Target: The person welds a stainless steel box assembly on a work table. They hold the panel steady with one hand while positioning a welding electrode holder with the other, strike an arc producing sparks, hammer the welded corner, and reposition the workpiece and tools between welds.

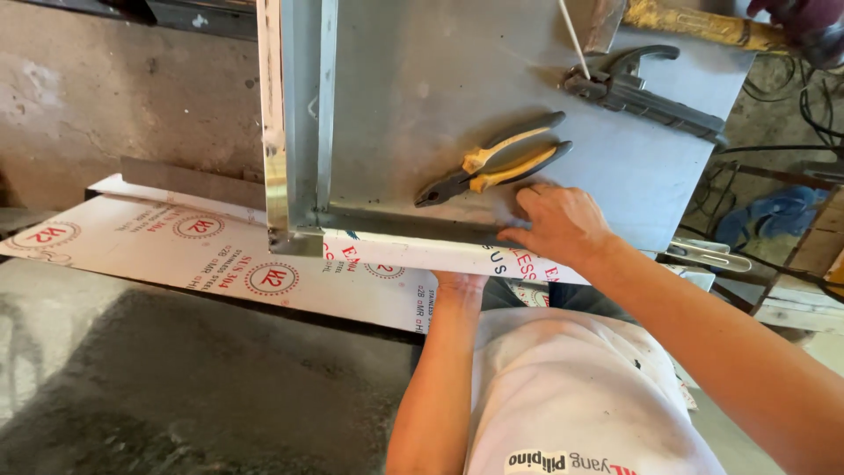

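Note:
A grey sheet-metal panel (440, 79) with raised folded edges lies before me. Its near edge (396, 251) wears white protective film with red print. My right hand (558, 224) rests on that near edge, fingers curled over it, just below yellow-handled pliers (497, 163) lying on the panel. My left hand (459, 283) reaches under the near edge; only its wrist and heel show, the fingers are hidden beneath the metal. A shiny corner post (277, 158) rises along the panel's left side.
A dark welding electrode holder (642, 92) with a thin rod lies at the panel's far right. A film-covered flat sheet (176, 251) lies beneath, on a dark bench. Cables and a blue cloth (778, 211) sit at right. Concrete floor spreads at left.

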